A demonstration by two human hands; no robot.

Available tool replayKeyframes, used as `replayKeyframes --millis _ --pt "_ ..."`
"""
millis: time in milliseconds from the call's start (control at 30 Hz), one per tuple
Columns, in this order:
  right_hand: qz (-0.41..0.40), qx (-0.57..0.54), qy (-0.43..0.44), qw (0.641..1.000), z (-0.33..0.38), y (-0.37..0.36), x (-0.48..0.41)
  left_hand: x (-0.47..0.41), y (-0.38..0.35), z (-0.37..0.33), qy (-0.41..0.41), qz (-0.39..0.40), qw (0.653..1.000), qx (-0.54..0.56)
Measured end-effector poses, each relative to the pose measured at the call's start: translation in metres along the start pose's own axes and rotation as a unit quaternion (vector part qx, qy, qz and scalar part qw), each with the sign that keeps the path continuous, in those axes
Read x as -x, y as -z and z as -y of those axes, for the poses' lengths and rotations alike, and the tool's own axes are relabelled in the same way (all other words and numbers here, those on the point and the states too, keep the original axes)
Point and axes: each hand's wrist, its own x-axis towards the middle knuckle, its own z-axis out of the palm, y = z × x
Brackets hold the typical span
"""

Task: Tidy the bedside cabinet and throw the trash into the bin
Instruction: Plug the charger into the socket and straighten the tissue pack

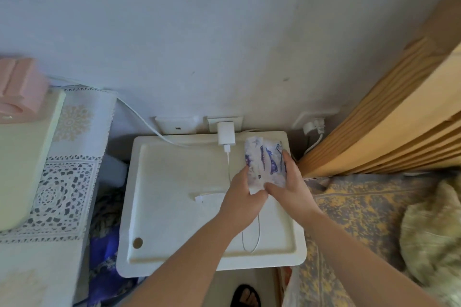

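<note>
where the white bedside cabinet [174, 207] meets the wall, both hands grasp a white and purple plastic packet [264, 159] over the far right corner of its surface. the left hand [240, 200] grips the packet's left edge, the right hand [290, 183] its right side, fingers wrapped around it. a white charger [225, 133] with its cable [252, 242] and a coin [137, 242] lie on the surface.

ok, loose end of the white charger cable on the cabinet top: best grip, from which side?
Pinch the plug end of the charger cable from above, coming from the left. It lies flat and exposed on the cabinet top; both hands cover the right side.
</note>
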Motion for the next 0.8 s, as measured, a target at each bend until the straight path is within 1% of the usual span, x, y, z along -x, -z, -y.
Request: replayKeyframes --millis 67,133,200,300,400,467,500,533,567,633,667,733,800 --pt "-0.043 0.09 0.041 0.994 -0.004 -0.005 0.003 0.0 0.002 0.003 0.006 0.004 1.0 -0.001" --pt "-0.08 0.154 0.078 0.982 -0.01 -0.008 0.008 0.0 0.003 0.005 0.02 0.008 1.0 -0.004" --pt "-0.071 0.211 0.114 0.968 -0.017 -0.009 0.01 -0.001 0.002 0.006 0.023 0.013 1.0 0.004" --pt "-0.06 0.322 0.156 0.932 -0.022 -0.008 0.007 -0.008 -0.002 0.006 0.022 0.024 0.999 -0.001" --pt "-0.086 0.388 0.168 0.902 -0.021 -0.008 -0.003 -0.014 -0.002 0.006 0.018 0.036 0.999 -0.033" --pt "-0.088 0.439 0.173 0.877 -0.02 -0.01 -0.005 -0.014 0.001 0.005 -0.001 0.026 0.996 -0.086" --pt "-0.084 0.46 0.176 0.866 -0.019 -0.012 -0.005 -0.01 0.004 0.004 -0.029 0.006 0.99 -0.139" --pt "-0.079 0.475 0.179 0.858 -0.019 -0.015 -0.004 -0.004 0.006 0.004 -0.07 -0.028 0.976 -0.202" --pt "-0.076 0.488 0.181 0.85 -0.019 -0.018 -0.004 0.002 0.009 0.006 -0.122 -0.073 0.955 -0.259" --pt "-0.079 0.51 0.177 0.838 -0.021 -0.024 -0.006 0.014 0.018 0.015 -0.196 -0.148 0.912 -0.327" --pt "-0.082 0.52 0.172 0.832 -0.022 -0.027 -0.008 0.017 0.023 0.023 -0.208 -0.179 0.899 -0.342" --pt "-0.082 0.54 0.173 0.82 -0.026 -0.031 -0.012 0.022 0.038 0.042 -0.183 -0.226 0.887 -0.358" --pt "-0.077 0.554 0.177 0.81 -0.029 -0.032 -0.016 0.023 0.055 0.058 -0.12 -0.252 0.881 -0.382"
